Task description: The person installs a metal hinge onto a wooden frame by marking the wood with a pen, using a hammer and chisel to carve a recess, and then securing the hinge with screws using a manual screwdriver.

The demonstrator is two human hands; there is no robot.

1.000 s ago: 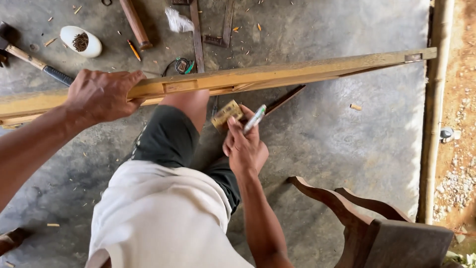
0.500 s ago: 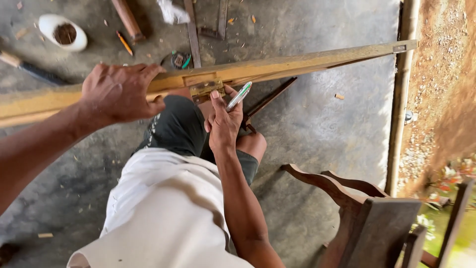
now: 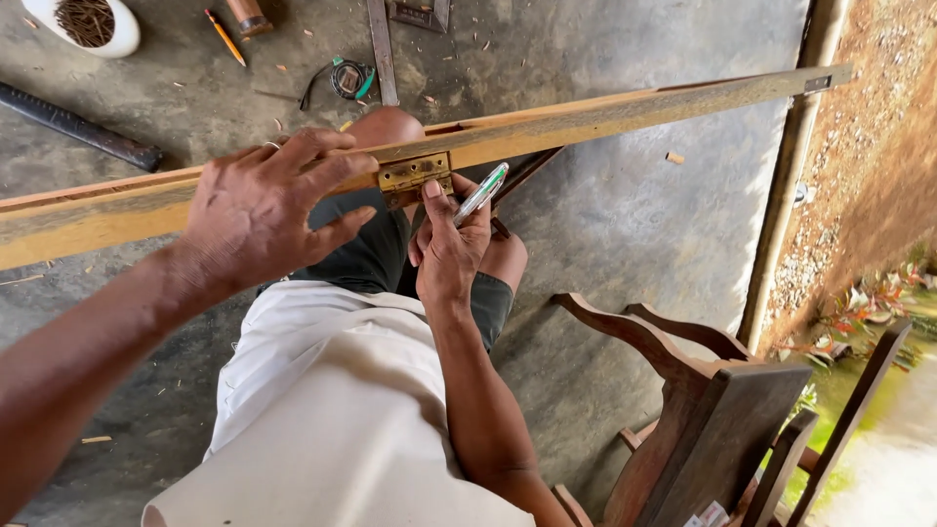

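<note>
A long wooden plank (image 3: 625, 112) lies across my knees, running from the left edge up to the right. My left hand (image 3: 259, 210) presses flat on its top face. A brass hinge (image 3: 415, 176) sits in a notch on the plank's near edge. My right hand (image 3: 449, 244) holds the hinge in place with the thumb and grips a green and white pen (image 3: 480, 193) between its fingers.
On the concrete floor lie a white bowl of nails (image 3: 86, 21), a yellow pencil (image 3: 225, 38), a tape measure (image 3: 349, 78), a flat metal strip (image 3: 382, 51) and a dark bar (image 3: 78, 127). A wooden chair (image 3: 712, 400) stands at lower right. Gravel borders the slab (image 3: 878, 146).
My right hand rose from below the plank and brought the hinge into the notch on its edge. The view has drawn closer to the plank.
</note>
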